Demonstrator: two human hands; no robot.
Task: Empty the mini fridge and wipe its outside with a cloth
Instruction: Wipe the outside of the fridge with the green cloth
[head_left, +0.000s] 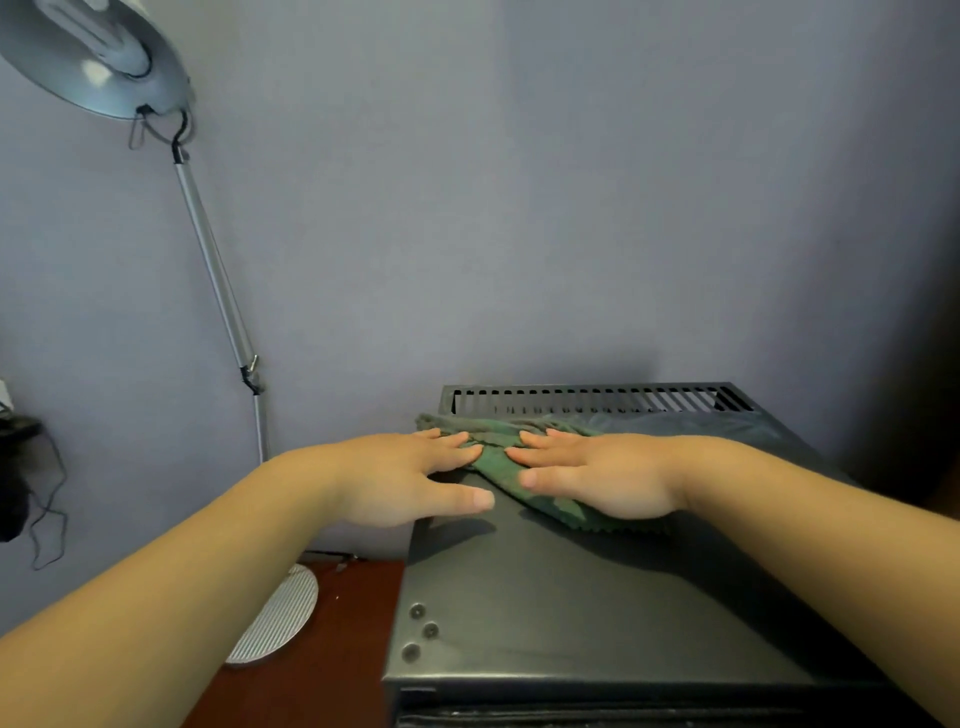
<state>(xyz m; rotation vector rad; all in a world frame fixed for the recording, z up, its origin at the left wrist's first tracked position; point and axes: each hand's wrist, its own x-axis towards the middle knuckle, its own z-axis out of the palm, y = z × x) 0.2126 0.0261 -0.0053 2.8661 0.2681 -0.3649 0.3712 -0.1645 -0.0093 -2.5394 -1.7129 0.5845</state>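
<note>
Right hand flat, fingers straight, pressing the green cloth onto the dark mini fridge top; left hand flat too, fingertips on the cloth's edge. Desk lamp stands left, against the grey wall.

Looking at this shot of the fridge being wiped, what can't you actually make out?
Head view only:
Mini fridge front and inside: cut off by the bottom edge, so its contents are unseen.
Cloth: partly covered by the left hand and right hand.
Behind the vent grille: too dark.
Dark object with cord: cut by the left edge.
</note>
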